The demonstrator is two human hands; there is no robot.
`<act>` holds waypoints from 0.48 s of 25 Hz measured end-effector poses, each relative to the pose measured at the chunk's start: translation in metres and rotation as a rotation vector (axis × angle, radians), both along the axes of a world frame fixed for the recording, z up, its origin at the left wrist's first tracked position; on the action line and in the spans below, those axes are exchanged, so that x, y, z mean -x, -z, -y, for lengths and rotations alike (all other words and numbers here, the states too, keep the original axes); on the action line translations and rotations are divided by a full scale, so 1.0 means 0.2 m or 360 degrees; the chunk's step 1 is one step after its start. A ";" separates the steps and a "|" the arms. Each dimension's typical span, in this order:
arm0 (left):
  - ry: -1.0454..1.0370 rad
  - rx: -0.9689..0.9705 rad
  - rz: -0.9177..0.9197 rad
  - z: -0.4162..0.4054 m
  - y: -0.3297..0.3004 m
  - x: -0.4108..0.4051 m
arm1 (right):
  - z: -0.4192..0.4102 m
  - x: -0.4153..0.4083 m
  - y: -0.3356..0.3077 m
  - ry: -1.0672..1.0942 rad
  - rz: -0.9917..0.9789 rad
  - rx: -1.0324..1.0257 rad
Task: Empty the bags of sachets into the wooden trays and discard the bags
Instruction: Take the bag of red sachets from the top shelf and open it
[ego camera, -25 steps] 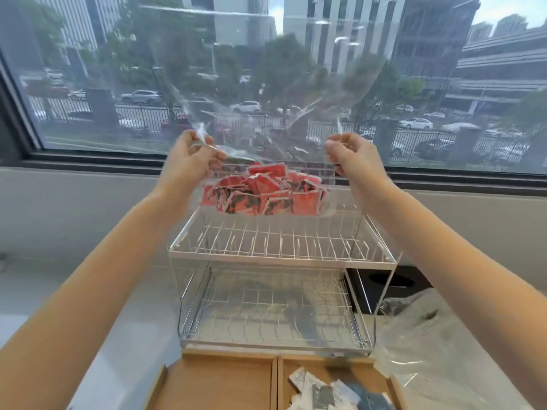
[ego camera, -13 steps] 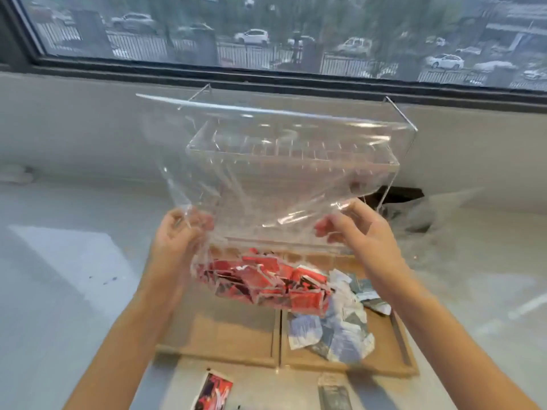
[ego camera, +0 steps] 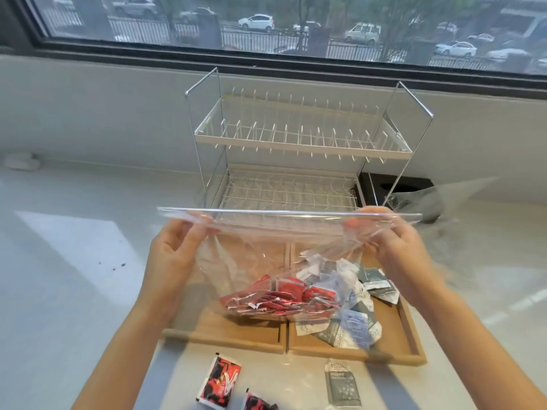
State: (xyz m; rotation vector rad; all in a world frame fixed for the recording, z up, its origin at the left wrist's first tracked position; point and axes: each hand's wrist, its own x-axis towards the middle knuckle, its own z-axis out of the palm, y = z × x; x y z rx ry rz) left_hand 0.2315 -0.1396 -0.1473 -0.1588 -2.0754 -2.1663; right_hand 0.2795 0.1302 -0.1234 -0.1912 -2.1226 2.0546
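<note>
I hold a clear plastic zip bag [ego camera: 266, 250] by its top edge over the wooden trays. My left hand [ego camera: 174, 255] pinches the left end of the bag's strip and my right hand [ego camera: 393, 247] pinches the right end. Red sachets [ego camera: 275, 300] lie bunched in the bag's bottom, which hangs over the left wooden tray [ego camera: 231, 335]. The right wooden tray [ego camera: 396, 335] holds a heap of white and grey sachets [ego camera: 349, 306].
A white two-tier dish rack [ego camera: 296, 143] stands behind the trays. Another clear bag [ego camera: 444, 208] lies crumpled at the right. Two red sachets [ego camera: 220, 380] and a grey sachet [ego camera: 342, 383] lie loose on the white counter in front of the trays.
Both hands lowered the bag from window height down over the trays. The bag now hangs with its strip on top and the red sachets at the bottom.
</note>
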 end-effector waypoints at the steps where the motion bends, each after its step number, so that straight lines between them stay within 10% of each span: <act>1: -0.0003 0.0016 -0.0048 -0.01 -0.03 0.00 | -0.02 0.01 -0.04 -0.0033 -0.0051 0.0070; 5: 0.0104 0.0103 -0.0201 -0.03 -0.09 -0.01 | -0.07 0.08 -0.32 -0.0128 -0.0105 0.0627; 12: 0.0465 0.0182 -0.0402 -0.07 -0.13 -0.09 | 0.33 0.24 -0.56 -0.1314 0.0460 -0.1381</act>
